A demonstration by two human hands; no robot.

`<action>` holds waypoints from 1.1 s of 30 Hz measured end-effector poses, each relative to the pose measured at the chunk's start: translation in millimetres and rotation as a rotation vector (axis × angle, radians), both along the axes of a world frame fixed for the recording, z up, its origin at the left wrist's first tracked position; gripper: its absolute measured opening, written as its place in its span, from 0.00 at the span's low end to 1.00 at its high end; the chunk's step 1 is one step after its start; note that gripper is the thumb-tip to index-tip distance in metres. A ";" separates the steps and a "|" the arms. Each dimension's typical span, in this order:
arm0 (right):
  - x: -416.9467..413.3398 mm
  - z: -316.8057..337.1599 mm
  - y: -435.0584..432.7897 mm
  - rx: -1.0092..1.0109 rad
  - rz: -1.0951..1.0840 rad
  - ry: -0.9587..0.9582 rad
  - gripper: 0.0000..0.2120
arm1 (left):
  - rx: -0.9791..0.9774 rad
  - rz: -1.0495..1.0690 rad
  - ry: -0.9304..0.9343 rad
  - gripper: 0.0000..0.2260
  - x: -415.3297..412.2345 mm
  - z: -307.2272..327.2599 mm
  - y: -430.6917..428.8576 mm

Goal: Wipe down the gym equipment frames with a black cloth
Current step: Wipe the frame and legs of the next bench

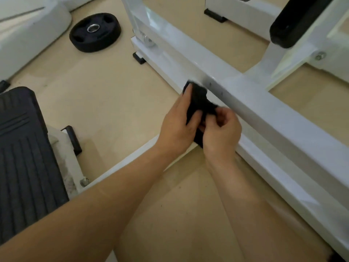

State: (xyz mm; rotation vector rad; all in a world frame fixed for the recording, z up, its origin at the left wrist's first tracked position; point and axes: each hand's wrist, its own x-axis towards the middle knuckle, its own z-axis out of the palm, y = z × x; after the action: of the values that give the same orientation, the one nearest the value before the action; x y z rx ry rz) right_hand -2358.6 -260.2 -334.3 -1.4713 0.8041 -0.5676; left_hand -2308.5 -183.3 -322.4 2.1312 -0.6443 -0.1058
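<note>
1. From my remote view, both hands meet low beside the white frame beam [264,110], which runs diagonally across the tan floor [113,91].
2. The left hand [177,125] holds the black cloth [200,99]: its fingers lie along the cloth's left side and its thumb presses on the front.
3. The right hand [222,129] has its fingers curled and pinches the cloth's lower right edge.
4. The cloth is bunched between the 2 hands, and its upper end lies against the beam's side face, just beside a row of small holes.
5. A black weight plate [95,32] lies flat on the floor, well apart to the upper left.
6. A ribbed black footplate [24,157] fills the left edge, and a black pad [294,21] sits at the upper right.
</note>
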 end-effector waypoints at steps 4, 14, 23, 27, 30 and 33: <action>7.0 0.6 0.9 -0.128 0.024 -0.058 0.16 | 0.171 -0.106 -0.345 0.14 18.3 8.8 -21.0; -23.9 -61.9 0.8 -0.286 0.410 0.195 0.17 | 0.859 -0.545 -0.929 0.25 -1.7 -7.3 0.4; -50.7 -65.5 26.8 0.198 0.330 0.184 0.21 | 0.510 -0.290 -0.253 0.11 -26.3 -28.7 59.5; -25.4 -44.3 20.3 -0.098 0.283 0.201 0.41 | 0.516 0.059 -0.168 0.19 -14.9 -35.3 62.7; -23.2 -42.6 32.9 -0.399 0.323 0.364 0.30 | 0.549 0.005 -0.190 0.18 -31.3 -45.7 53.7; -37.8 -54.9 53.6 -0.361 0.312 0.437 0.17 | 0.675 -0.082 -0.309 0.22 -48.5 -47.9 58.6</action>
State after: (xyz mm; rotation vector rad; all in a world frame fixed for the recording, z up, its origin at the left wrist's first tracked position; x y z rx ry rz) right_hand -2396.4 -206.6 -389.2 -2.0516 0.8085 -0.1544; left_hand -2357.0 -124.7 -370.3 2.8021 -0.9788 -0.0405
